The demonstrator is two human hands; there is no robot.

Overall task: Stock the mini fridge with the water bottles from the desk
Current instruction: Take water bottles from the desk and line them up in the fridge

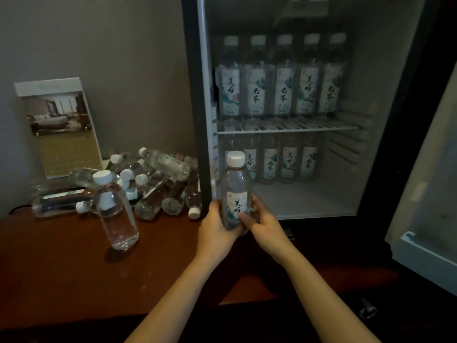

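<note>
I hold one clear water bottle [236,189] with a white cap upright in front of the mini fridge's lower left corner. My left hand [217,225] grips its lower left side and my right hand [262,222] wraps its lower right side. The mini fridge [380,100] stands open, with a row of labelled bottles [283,78] on its wire shelf [286,128] and another row [279,160] on the floor behind the held bottle. On the desk [74,273] to the left lies a pile of bottles [153,184], and one bottle [116,211] stands upright in front.
The fridge door [430,206] hangs open at the right edge. A tall hotel brochure card [61,127] leans against the wall behind the pile. The fridge floor to the right of the lower row is bare white.
</note>
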